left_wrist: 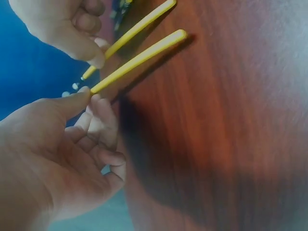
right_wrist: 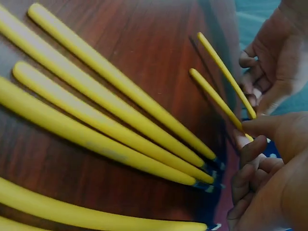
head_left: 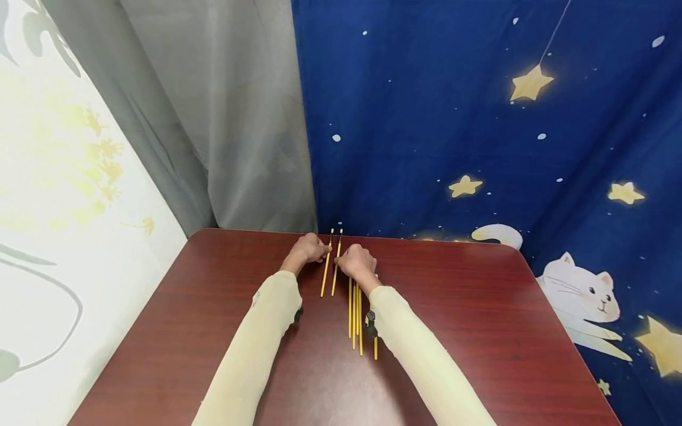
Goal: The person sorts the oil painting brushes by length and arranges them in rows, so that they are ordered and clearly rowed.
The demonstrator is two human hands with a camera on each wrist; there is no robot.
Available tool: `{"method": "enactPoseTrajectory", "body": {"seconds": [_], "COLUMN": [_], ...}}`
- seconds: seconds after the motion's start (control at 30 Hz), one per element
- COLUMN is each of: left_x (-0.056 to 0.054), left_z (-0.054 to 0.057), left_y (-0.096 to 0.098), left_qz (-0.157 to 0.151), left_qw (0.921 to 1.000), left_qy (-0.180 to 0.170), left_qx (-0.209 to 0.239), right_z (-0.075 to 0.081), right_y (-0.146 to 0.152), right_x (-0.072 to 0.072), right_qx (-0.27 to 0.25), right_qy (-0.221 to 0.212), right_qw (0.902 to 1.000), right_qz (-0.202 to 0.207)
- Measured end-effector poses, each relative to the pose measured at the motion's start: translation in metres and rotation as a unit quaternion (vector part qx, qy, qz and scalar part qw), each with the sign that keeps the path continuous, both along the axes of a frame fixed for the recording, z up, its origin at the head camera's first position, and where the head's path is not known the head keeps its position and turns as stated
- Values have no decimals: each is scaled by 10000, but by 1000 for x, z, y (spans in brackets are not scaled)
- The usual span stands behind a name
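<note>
My left hand (head_left: pixel 310 247) pinches a thin yellow-handled paintbrush (head_left: pixel 325 275) between thumb and fingers near the far edge of the table. Just to its right, my right hand (head_left: pixel 358 261) pinches a second yellow paintbrush (head_left: pixel 334 283). The two brushes stand almost parallel, a small gap apart, with pale bristles pointing away from me and handle ends toward me. In the left wrist view, the left hand's brush (left_wrist: pixel 139 60) casts a shadow on the wood. Several more yellow paintbrushes (right_wrist: pixel 120 96) lie side by side near the right wrist; the right forearm partly covers them.
The reddish-brown wooden table (head_left: pixel 469 307) has rounded far corners. Behind it hang a grey curtain (head_left: pixel 256 118) and a blue star-patterned curtain (head_left: pixel 399 118). A pale printed curtain (head_left: pixel 64 207) is on the left.
</note>
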State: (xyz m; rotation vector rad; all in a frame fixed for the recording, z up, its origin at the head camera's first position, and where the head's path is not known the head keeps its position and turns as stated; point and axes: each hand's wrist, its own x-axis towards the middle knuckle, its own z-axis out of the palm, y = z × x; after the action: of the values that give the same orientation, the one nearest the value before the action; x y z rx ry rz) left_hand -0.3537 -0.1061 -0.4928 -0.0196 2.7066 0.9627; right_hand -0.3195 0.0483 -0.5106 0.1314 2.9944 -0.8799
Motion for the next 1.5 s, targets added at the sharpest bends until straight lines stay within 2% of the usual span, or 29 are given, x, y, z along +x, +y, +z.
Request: {"method": "enactPoseTrajectory", "body": {"seconds": [0.17,0.3,0.47,0.6,0.87,1.17,1.37,1.5], "left_x": [-1,-3,-7,-9,-7,-8,-12,-9], "left_z": [-10,-14,-14,-14,-15,-17,-21,-21], "left_y": [3,6,9,11,13,16,20,23], "left_qz": [258,411,536,660,847,1080,1039,978], "left_qw": [9995,9985,9968,9962,9943,9919,9912,9918], "left_qy": [103,193,243,248,368,304,380,451], "left_qx": [-179,-314,-546,-508,-532,-589,-724,-684], "right_z": [-6,-7,-10,-10,-7,-10,-14,-18], "right_y": [-4,-8,-11,-12,-11,-14,-15,-14], "right_x": [-1,-5,-11,-13,-14,-18,-21,-22], "right_qx": [-73,-49,234,377,410,510,626,675], "right_qy": [-60,-60,-91,21,-12,-214,-309,-294], "right_qw": [9999,10000,9997,9993,9991,9984,9976,9973], "right_qz": [-67,-21,34,81,133,82,-38,-83]}}
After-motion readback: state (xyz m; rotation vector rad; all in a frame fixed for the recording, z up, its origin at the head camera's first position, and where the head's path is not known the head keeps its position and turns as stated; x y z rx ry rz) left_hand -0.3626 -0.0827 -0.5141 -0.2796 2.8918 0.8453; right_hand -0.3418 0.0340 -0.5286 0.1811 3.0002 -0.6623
